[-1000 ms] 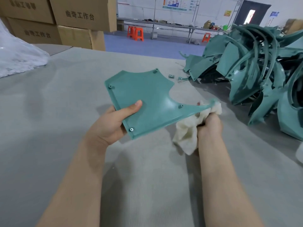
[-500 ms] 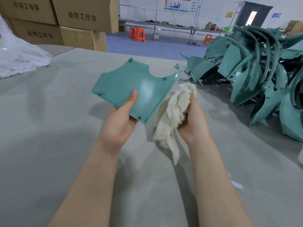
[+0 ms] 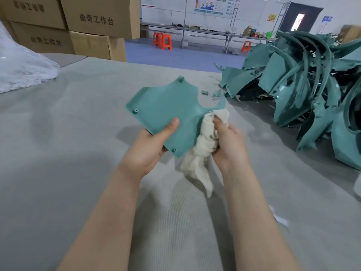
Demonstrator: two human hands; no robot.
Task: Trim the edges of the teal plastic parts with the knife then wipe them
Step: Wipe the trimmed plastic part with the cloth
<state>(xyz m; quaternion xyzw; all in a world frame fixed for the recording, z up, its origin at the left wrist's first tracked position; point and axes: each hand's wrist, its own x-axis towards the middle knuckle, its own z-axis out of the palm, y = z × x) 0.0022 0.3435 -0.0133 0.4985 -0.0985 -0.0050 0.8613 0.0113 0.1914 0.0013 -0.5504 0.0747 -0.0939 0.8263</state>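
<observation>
Head cam looks down on a big grey table, with a heap of teal plastic parts piled at its far right and cardboard boxes stacked back left. Over the middle, lifted off the surface, one flat teal part is pinched at its near edge by the left hand, thumb on top, fingers hidden underneath. The right hand has fingers curled tight round a bunched white cloth, which is touching the part's right edge.

Cloth right of held part
</observation>
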